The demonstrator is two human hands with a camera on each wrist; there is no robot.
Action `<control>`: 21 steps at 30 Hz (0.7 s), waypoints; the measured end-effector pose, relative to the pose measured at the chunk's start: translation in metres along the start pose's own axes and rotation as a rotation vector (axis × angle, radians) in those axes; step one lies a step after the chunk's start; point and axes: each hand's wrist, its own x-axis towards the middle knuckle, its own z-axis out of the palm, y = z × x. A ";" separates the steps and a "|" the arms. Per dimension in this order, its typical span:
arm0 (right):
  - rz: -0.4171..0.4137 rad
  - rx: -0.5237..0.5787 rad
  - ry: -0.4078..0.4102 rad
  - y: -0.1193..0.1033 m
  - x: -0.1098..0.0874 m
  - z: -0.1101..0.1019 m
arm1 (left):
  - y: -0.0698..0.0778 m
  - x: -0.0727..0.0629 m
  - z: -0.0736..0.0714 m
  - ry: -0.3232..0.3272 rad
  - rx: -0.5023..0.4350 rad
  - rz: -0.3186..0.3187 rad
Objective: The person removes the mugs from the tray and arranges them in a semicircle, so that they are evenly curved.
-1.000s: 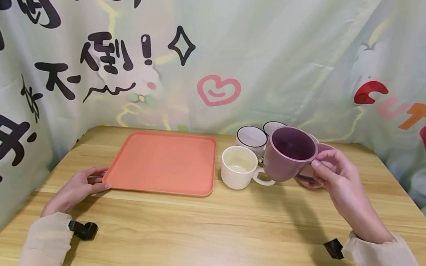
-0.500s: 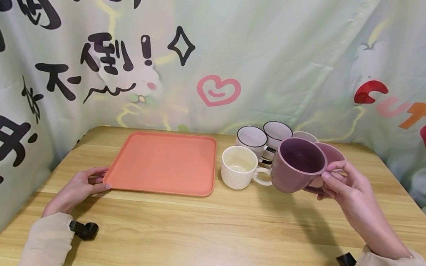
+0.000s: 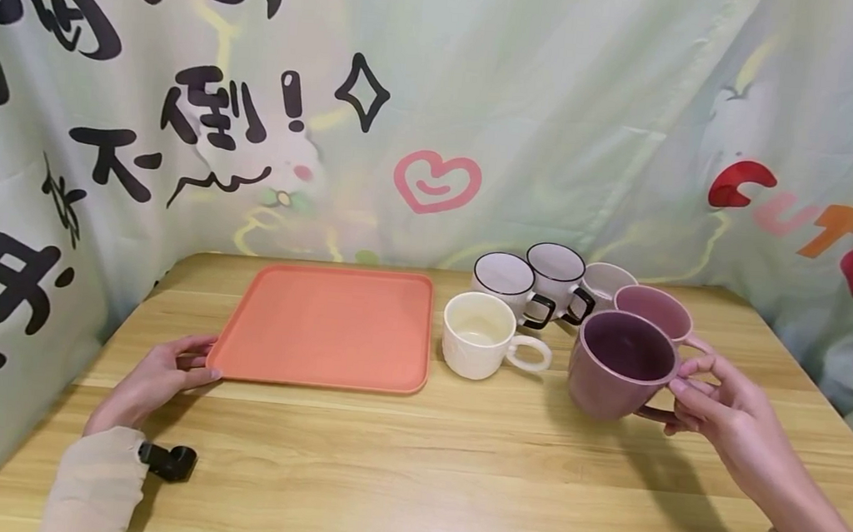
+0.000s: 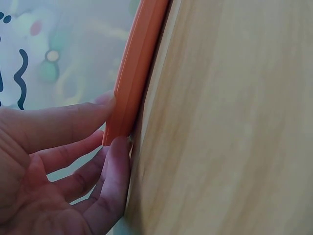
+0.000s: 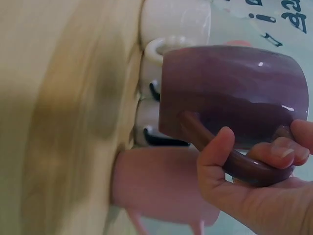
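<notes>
A dark purple mug point(image 3: 617, 369) is held by its handle in my right hand point(image 3: 734, 415). It hangs above the table, as the right wrist view shows. Behind it stands a pink mug point(image 3: 656, 309), partly covered. A cream mug point(image 3: 475, 337) stands to the left, its handle turned right. My left hand point(image 3: 154, 378) grips the near left corner of an orange tray point(image 3: 320, 381), which lies flat on the table. In the left wrist view the thumb point(image 4: 83, 117) presses the tray's edge, and the fingers bend round the corner.
Two white mugs with black rims and handles stand at the back, a left one point(image 3: 504, 274) and a right one point(image 3: 556, 264). A pale mug point(image 3: 609, 280) stands beside them. The wooden table point(image 3: 380, 471) ends at a printed curtain point(image 3: 558, 126).
My right hand has moved the purple mug right and toward me, lower, away from the cream mug. The mugs behind it now show more. The left hand and tray stay put.
</notes>
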 end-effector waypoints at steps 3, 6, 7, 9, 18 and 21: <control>0.021 -0.089 -0.018 0.002 -0.004 -0.007 | 0.001 0.000 -0.001 0.001 -0.001 -0.001; 0.045 -0.151 -0.020 0.005 -0.009 -0.013 | 0.001 0.000 0.000 0.003 -0.005 -0.001; 0.055 -0.161 -0.025 0.007 -0.011 -0.014 | 0.001 0.000 0.000 0.002 -0.006 0.001; 0.065 -0.155 -0.043 0.010 -0.013 -0.019 | 0.001 -0.001 0.000 0.002 -0.005 0.003; 0.069 0.109 -0.218 0.022 -0.015 -0.048 | 0.002 -0.001 0.000 0.014 0.007 -0.002; 0.078 0.136 -0.270 0.024 -0.015 -0.057 | 0.002 -0.001 0.000 0.012 -0.003 -0.002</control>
